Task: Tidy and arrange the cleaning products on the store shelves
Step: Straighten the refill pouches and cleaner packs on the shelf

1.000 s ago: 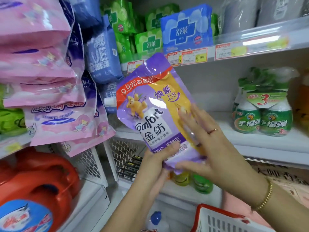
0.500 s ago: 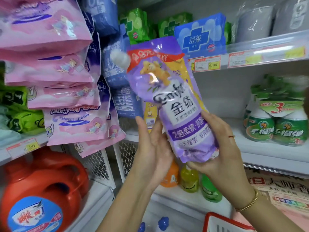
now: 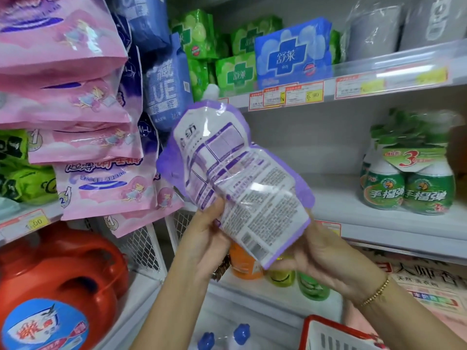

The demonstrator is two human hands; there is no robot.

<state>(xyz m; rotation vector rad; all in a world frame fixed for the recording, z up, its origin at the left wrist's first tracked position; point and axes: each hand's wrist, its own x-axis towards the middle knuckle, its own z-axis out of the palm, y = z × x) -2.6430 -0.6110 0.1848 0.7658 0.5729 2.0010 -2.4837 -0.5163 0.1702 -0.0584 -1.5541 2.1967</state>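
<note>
While my left hand (image 3: 206, 239) pinches the purple pouch (image 3: 235, 178) at its lower edge and my right hand (image 3: 326, 258) cups its bottom corner, the back label faces me. Best move: turn the front outward, stand it spout-up on the far shelf (image 3: 338, 208), left of the green bottles (image 3: 406, 190).

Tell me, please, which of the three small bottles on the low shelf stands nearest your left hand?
The orange bottle, leftmost of the three, just beside the left hand; the yellow bottle and green bottle stand further right.
</note>
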